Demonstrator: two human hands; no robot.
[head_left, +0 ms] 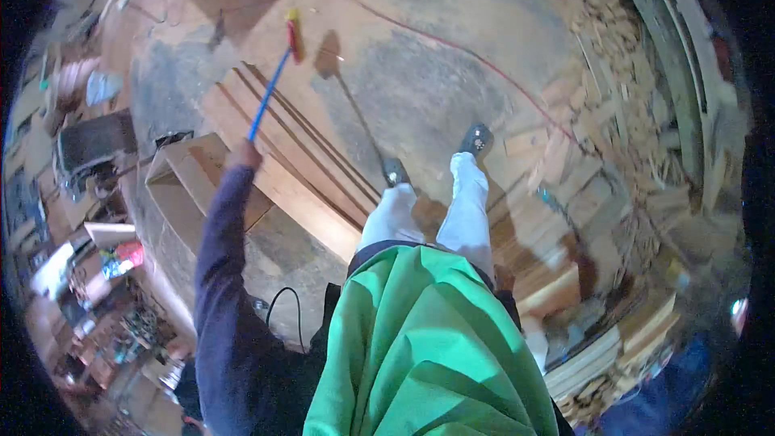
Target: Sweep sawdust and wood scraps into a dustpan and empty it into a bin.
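My left hand [246, 155] is closed round the end of a blue handle, with the arm stretched out to the front left. It belongs to what looks like a broom [269, 95], whose narrow red and yellow head points away from me and is slightly blurred. The head is over the floor, past the far end of several long wooden boards [299, 169] lying side by side; whether it touches the floor I cannot tell. By my right hip, a small part of my right hand [504, 277] shows below a dark sleeve, its fingers hidden.
An open cardboard box [190, 186] stands left of the boards. A red cable [452, 44] crosses the floor ahead. Wood scraps [630, 113] pile up at the right, and more planks [557, 287] lie near my right leg. Mixed clutter [105, 274] fills the left side.
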